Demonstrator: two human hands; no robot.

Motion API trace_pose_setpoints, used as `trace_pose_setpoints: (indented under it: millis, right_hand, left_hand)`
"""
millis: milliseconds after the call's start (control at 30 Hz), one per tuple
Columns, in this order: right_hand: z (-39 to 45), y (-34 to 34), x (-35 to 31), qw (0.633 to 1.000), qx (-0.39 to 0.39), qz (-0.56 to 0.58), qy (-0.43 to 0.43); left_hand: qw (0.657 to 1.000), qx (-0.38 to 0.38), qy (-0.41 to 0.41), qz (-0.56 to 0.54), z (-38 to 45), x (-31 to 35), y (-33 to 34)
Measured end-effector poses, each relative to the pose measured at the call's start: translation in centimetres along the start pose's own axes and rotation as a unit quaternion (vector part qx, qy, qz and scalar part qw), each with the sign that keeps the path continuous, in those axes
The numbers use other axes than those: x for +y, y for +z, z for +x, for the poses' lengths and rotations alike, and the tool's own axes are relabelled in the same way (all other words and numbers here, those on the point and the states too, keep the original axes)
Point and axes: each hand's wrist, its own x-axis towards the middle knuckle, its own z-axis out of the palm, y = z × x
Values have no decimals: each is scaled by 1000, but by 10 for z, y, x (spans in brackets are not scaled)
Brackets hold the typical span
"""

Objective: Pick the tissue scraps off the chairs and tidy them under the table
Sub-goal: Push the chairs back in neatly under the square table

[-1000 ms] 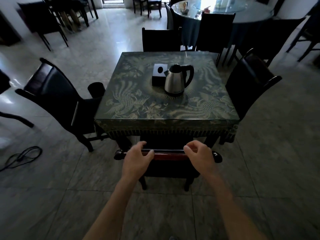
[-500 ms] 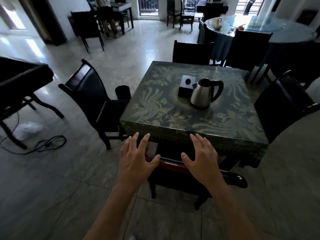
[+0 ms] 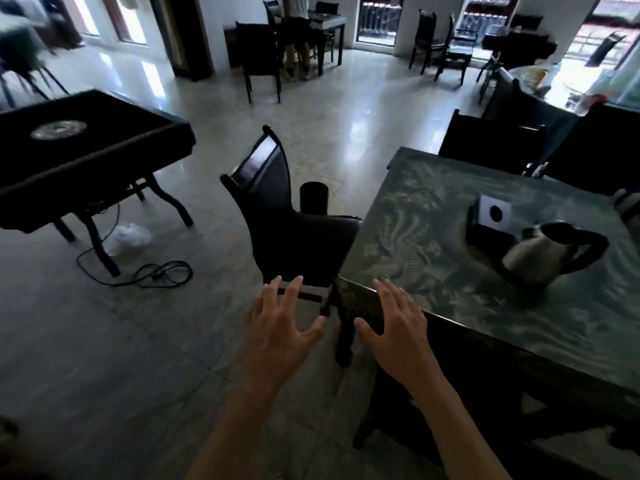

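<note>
Both hands (image 3: 341, 327) now off near chair, spread wide, empty; view swung to chair (image 3: 291, 216) left of tabletop (image 3: 485, 271) — next to tidy.

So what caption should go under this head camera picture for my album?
Two open hands, left hand and right hand, reach toward a black padded chair beside the green patterned table.

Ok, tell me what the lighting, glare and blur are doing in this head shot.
Head view: daylight from the far windows blows out white and throws glare streaks on the polished floor; the near chair and the side table sink into near-black; motion blur smears the kettle and the top left corner; wide-angle distortion bends the table edge; both open hands are fairly sharp.
</note>
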Motion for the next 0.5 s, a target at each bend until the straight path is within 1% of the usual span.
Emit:
trace_pose_setpoints:
  millis: [133,267,500]
  right_hand:
    - [58,38,-65,999,-11,18,-28]
    - [108,70,-117,998,-31,22,-57]
    - [204,127,-182,994,-60,40,-87]
  left_hand:
    - [999,27,-22,9,44,-62,-36]
    - [998,36,-53,22,82,-114,-64]
    - [993,68,-88,36,160,-197,-94]
